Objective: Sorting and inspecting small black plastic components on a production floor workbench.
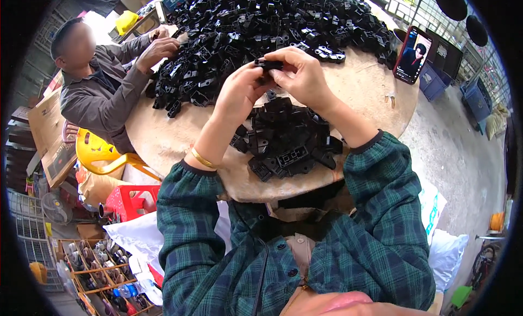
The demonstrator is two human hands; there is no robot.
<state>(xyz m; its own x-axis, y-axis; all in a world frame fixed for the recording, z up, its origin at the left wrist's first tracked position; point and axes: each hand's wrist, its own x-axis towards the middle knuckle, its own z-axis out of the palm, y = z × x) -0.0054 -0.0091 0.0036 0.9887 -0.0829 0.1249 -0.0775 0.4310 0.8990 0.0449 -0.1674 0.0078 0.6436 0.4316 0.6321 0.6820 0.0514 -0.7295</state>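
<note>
Between both hands, over the middle of the table, I hold a small black plastic part (268,64). My left hand (239,90) pinches its left side, with a gold bangle on that wrist. My right hand (299,74) grips the other end, fingers bent over the top. The part's finer shape is mostly covered by my fingers. Below my hands, close to the table's near edge, lies a smaller heap of similar black plastic parts (291,144). Beyond my hands a large pile of black plastic parts (245,25) spreads over the far table.
The round table (362,84) has a worn tan top. A phone (412,54) stands upright at its right edge. At the left, a co-worker (103,93) has both hands at the big pile. A yellow chair (95,150), red stool (128,201) and white sacks (447,256) surround the table.
</note>
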